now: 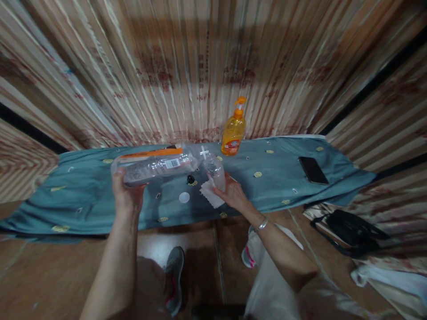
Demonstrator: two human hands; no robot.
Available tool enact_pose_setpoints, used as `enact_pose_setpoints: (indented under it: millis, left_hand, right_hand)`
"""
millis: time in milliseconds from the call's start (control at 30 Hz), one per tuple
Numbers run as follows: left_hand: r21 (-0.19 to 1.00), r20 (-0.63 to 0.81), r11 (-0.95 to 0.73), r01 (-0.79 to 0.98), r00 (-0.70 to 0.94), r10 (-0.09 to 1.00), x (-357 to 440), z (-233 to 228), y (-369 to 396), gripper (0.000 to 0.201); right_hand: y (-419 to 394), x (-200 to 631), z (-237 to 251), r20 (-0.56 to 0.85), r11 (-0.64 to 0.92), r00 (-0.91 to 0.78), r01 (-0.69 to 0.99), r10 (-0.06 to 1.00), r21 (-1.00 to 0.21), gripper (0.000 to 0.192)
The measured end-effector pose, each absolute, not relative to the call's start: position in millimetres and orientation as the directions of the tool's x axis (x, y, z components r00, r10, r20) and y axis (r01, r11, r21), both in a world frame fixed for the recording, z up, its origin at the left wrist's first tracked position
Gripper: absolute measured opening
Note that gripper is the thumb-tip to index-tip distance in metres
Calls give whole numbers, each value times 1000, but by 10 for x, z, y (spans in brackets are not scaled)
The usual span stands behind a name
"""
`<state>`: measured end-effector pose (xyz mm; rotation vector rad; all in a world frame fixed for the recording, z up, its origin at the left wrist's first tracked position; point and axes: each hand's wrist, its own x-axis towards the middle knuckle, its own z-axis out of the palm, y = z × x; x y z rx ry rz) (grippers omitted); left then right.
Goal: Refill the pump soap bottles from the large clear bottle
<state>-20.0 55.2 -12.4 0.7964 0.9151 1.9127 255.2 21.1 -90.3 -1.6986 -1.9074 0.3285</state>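
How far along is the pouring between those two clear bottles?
Done: both caps look off, a white round cap and a small black cap lying on the blue-grey cloth. In hand: the left hand tips the large clear plastic bottle toward the small clear plastic bottle, held by the right hand. Left: recapping; fill level unclear.

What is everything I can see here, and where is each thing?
Large clear plastic bottle with orange label: 1, tipped sideways, held in left hand.
Small clear plastic bottle: 1, upright, held in right hand.
White folded cloth: 1, under the small bottle.
White round cap: 1, on the teal cloth.
Small black cap: 1, beside it.
Orange pump bottle: 1, at the back.
Black phone: 1, right side.
Teal patterned cloth: 1, covering the surface.
Black bag: 1, floor, right.
Left hand: 1.
Right hand: 1.
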Motion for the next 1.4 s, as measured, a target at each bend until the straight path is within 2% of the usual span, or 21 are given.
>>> enact_pose_setpoints:
  millis: [400, 1400]
  left_hand:
    - [792, 298, -479, -378, -445, 844, -219, -73, 502, 40]
    - [808, 294, -468, -359, -441, 848, -251, -45, 451, 37]
  right_hand:
    - [198, 2539, -861, 171, 147, -60, 820, 983, -554, 58]
    - [196, 2532, -954, 217, 186, -86, 845, 972, -501, 63]
